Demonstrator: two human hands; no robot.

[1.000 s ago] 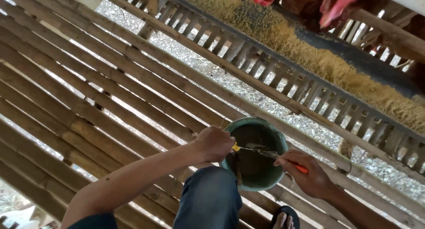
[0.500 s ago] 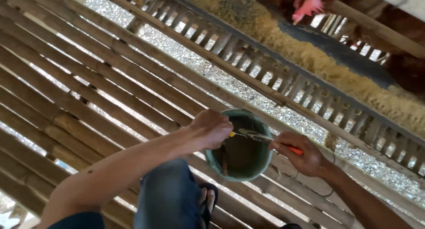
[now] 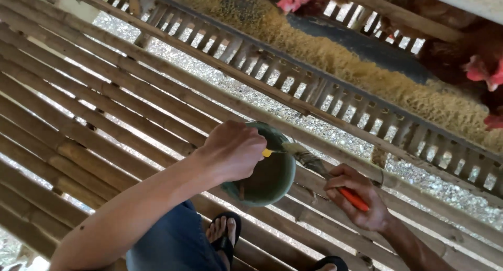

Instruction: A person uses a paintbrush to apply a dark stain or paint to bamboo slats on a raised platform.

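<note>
The left hand [image 3: 233, 150] was closed over the near rim of a green bowl [image 3: 270, 179], fingers curled down and hiding that edge, with a small yellow item [image 3: 267, 153] peeking out between the fingers; what that item was could not be told. The bowl sat tilted just above the bamboo slat floor [image 3: 105, 114], its dull inside turned toward the right hand [image 3: 359, 200]; that hand was wrapped shut around the orange handle [image 3: 352, 198] of a brush [image 3: 309, 160], whose worn bristle end reached over the bowl's far rim, touching or nearly touching it. 2 sandalled feet, the left foot [image 3: 224, 233] clearer, showed below the bowl; beyond a slatted rail [image 3: 335, 100] lay a trough of feed [image 3: 367, 72], with reddish hens [image 3: 471, 56] at it.
</note>
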